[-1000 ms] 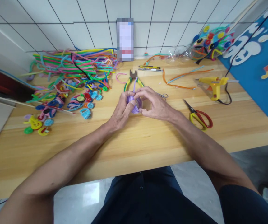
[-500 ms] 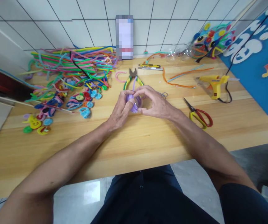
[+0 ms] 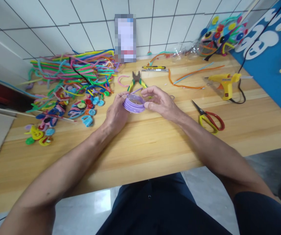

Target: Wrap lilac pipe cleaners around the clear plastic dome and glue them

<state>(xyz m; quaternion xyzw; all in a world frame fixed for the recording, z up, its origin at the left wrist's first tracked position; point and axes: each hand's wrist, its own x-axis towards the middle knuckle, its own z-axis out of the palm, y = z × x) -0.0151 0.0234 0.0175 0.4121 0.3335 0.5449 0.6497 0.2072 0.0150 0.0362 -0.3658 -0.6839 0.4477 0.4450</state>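
A clear plastic ball point(image 3: 135, 99), its outside wound with rows of purple pipe cleaner point(image 3: 133, 108), is held above the table in front of me. My left hand point(image 3: 119, 109) is closed round the ball's left side. At the right side, my right hand point(image 3: 158, 102) has its thumb against the purple winding and its curved fingers by the upper rim. A loose purple pipe cleaner end point(image 3: 137, 91) sticks up behind the ball. Just beyond lie pliers point(image 3: 137, 78) with green and yellow handles.
Pipe cleaners point(image 3: 77, 70) and small coiled pieces point(image 3: 88, 120) cover the left side. On the right are scissors point(image 3: 207, 119) and a yellow glue gun point(image 3: 226, 83). Cutters point(image 3: 155, 68), clear balls point(image 3: 179, 54), a decorated ball point(image 3: 222, 39) and a phone point(image 3: 125, 37) stand or lie farther back.
The ball has been tilted, so its clear opening now faces up and the purple rows show below it. My left thumb has moved off its front; the purple end leans over more.
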